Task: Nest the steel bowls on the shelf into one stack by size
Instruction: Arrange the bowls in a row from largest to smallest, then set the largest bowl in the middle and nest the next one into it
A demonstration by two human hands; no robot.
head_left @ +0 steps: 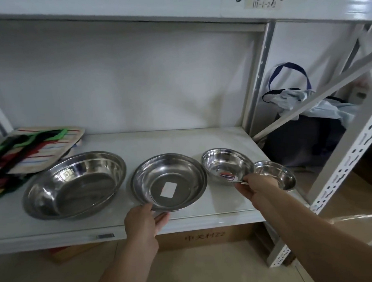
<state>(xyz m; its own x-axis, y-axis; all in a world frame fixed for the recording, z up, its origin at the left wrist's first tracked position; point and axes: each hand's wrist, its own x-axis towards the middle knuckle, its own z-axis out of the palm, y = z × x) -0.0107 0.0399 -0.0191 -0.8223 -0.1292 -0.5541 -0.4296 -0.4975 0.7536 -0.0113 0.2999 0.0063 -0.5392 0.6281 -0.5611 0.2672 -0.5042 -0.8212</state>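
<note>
Four steel bowls sit in a row on the shelf (202,140), largest bowl (75,184) leftmost, smallest bowl (276,175) partly hidden behind the right hand (255,185). The left hand (143,222) pinches the second bowl (169,182), which carries a blank white sticker (168,189); the right hand grips the third bowl (227,165), its red-and-blue label (227,175) unreadable. The box (206,236) below reads "中关村22".

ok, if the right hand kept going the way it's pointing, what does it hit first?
The right hand points up-left at the third-largest bowl, whose near rim it already grips. Beyond that, probably the shelf's back wall; depth is unclear.
</note>
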